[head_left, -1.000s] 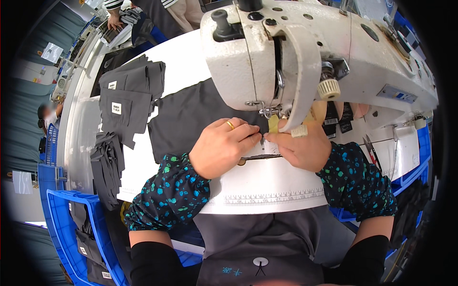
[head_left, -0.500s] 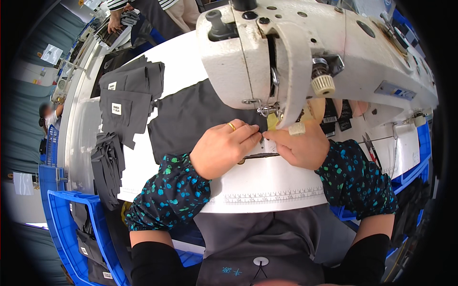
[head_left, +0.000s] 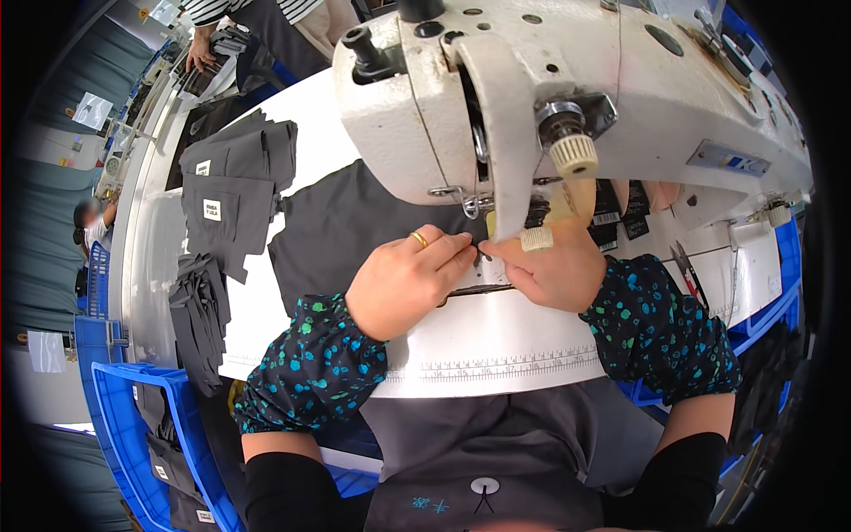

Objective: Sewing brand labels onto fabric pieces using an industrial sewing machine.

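My left hand point(head_left: 406, 277), with a gold ring, presses down on a dark grey fabric piece point(head_left: 341, 226) on the white table, fingertips pinching at the needle area. My right hand point(head_left: 554, 270) rests opposite it, fingers meeting the left ones just under the sewing machine head point(head_left: 567, 97). Both pinch the fabric edge below the presser foot, which the machine partly hides. Both forearms wear dark sleeves with teal spots.
Stacks of dark fabric pieces with white labels point(head_left: 235, 191) and a pile of smaller pieces point(head_left: 199, 319) lie at the left. Blue crates point(head_left: 133, 417) stand at the lower left. A ruler strip point(head_left: 505, 365) runs along the table's front edge. Another person point(head_left: 226, 27) works at the far table.
My head has moved closer to the machine, so it fills more of the view. Both hands stay at the needle, fingers shifted slightly on the fabric.
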Tool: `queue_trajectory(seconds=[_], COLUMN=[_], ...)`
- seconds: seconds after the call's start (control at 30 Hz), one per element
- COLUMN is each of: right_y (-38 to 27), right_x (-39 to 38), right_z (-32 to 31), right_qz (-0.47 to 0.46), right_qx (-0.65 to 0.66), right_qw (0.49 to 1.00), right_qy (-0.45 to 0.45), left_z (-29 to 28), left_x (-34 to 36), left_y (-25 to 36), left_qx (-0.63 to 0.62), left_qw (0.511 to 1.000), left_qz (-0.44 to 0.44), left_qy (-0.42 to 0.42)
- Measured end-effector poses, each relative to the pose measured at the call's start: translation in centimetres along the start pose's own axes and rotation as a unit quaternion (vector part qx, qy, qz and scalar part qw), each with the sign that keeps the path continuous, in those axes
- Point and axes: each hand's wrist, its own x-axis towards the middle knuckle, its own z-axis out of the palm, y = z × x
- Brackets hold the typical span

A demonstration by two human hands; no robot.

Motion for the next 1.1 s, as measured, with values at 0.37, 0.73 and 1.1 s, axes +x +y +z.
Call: queue_trajectory(seconds=[0.37, 0.73, 1.1], right_y=[-0.1, 1.2, 0.9], right_x=[0.1, 0.8, 1.1], right_z=[-0.2, 1.0, 0.4], right_qz=[-0.015, 0.045, 0.113], right_qx=[-0.012, -0.059, -0.004], right_qw=[1.0, 0.997, 0.992], right_qy=[0.005, 0.019, 0.051], left_z=[-0.4, 1.1, 1.8], left_x=[0.3, 1.2, 1.3], left_y=[-0.1, -2.1, -2.8], left_qx=[-0.006, -0.006, -0.004], left_qw=[1.0, 1.0, 0.998], left_qz=[0.007, -0.017, -0.057], left_qy=[0.008, 0.021, 0.031])
